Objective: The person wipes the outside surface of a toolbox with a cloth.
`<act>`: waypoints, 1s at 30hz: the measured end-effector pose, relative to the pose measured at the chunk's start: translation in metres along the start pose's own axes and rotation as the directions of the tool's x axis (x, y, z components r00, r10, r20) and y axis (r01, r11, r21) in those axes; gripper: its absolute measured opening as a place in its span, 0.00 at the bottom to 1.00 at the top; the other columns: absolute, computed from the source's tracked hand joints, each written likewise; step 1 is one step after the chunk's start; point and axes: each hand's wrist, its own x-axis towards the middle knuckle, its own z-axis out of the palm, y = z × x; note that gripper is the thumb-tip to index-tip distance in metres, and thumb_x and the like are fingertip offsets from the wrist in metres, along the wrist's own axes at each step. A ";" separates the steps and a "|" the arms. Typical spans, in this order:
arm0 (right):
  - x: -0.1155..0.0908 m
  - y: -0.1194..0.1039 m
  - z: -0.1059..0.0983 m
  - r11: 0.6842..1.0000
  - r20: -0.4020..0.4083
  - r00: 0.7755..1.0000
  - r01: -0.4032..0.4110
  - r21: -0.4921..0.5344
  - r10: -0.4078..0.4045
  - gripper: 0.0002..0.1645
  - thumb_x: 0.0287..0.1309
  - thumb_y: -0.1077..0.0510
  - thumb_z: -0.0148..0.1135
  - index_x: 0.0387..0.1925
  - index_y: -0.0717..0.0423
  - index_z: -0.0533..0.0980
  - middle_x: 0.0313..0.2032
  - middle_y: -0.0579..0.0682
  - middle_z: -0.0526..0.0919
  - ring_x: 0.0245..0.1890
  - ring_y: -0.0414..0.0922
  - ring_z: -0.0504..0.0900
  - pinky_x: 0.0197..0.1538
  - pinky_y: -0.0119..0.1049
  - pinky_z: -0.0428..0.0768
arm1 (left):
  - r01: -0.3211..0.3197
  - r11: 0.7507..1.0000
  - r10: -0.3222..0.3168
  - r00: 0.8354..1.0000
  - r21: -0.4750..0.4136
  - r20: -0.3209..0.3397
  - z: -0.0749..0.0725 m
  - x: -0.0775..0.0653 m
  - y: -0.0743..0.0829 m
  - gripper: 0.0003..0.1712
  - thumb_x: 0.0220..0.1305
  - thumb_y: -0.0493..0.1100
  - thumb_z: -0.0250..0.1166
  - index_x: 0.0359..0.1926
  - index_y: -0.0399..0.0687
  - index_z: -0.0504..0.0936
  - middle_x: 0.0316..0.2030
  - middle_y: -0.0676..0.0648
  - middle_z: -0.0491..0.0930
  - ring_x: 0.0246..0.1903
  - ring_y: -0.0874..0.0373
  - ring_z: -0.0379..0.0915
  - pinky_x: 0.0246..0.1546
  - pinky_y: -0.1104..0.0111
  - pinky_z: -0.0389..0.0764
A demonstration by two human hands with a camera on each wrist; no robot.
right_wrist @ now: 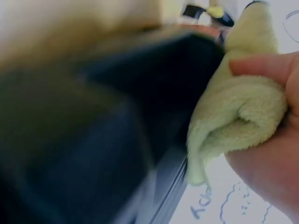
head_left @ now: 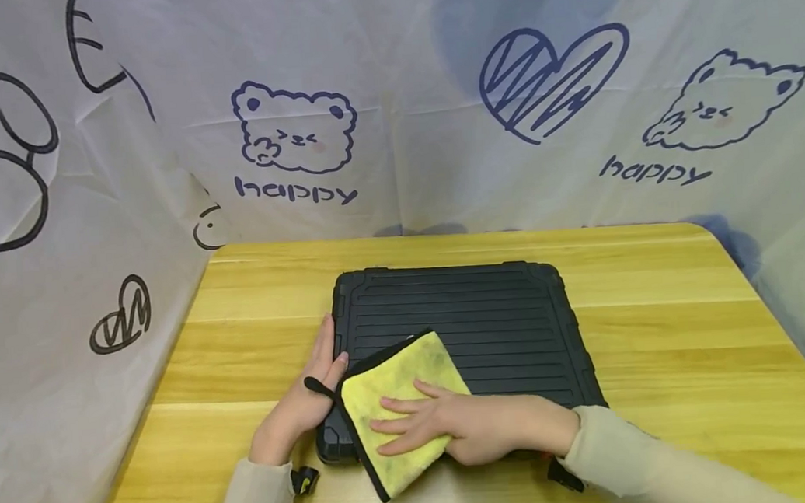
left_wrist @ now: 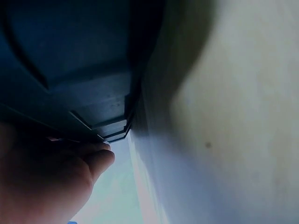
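A yellow cloth (head_left: 393,377) lies over the near-left part of the black case (head_left: 500,338), one corner hanging past the case's near edge. The right hand (head_left: 457,428) rests on the cloth with fingers spread and fairly straight, pressing rather than clenched. The left hand (head_left: 310,394), its fingers extended, touches the case's left side, just beside the cloth's black loop (head_left: 318,386). Beneath the case is the wooden tabletop (head_left: 661,342).
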 end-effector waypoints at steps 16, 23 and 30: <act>-0.030 0.051 -0.043 0.981 0.000 0.994 -0.105 0.162 0.106 0.59 0.33 0.84 0.32 0.65 0.37 0.66 0.67 0.35 0.61 0.72 0.42 0.46 0.70 0.52 0.37 | -0.029 0.998 0.029 1.000 0.053 0.002 0.000 0.004 0.004 0.37 0.75 0.56 0.33 0.72 0.56 0.23 0.73 0.50 0.23 0.71 0.53 0.22 0.69 0.51 0.39; -0.043 0.073 -0.060 0.964 -0.054 0.972 -0.221 0.147 0.231 0.53 0.42 0.81 0.34 0.65 0.35 0.66 0.69 0.36 0.58 0.72 0.41 0.46 0.70 0.52 0.40 | -0.026 0.997 0.025 1.000 0.069 0.009 -0.001 0.000 0.004 0.37 0.75 0.54 0.33 0.72 0.49 0.24 0.72 0.52 0.21 0.71 0.52 0.22 0.69 0.53 0.38; -0.056 0.093 -0.074 0.963 -0.123 0.959 -0.241 0.119 0.255 0.49 0.44 0.80 0.34 0.66 0.42 0.66 0.70 0.45 0.57 0.72 0.47 0.45 0.69 0.56 0.43 | -0.021 0.998 0.021 1.000 0.059 0.003 -0.001 -0.002 -0.001 0.37 0.75 0.56 0.32 0.72 0.53 0.23 0.72 0.52 0.21 0.71 0.53 0.22 0.69 0.52 0.39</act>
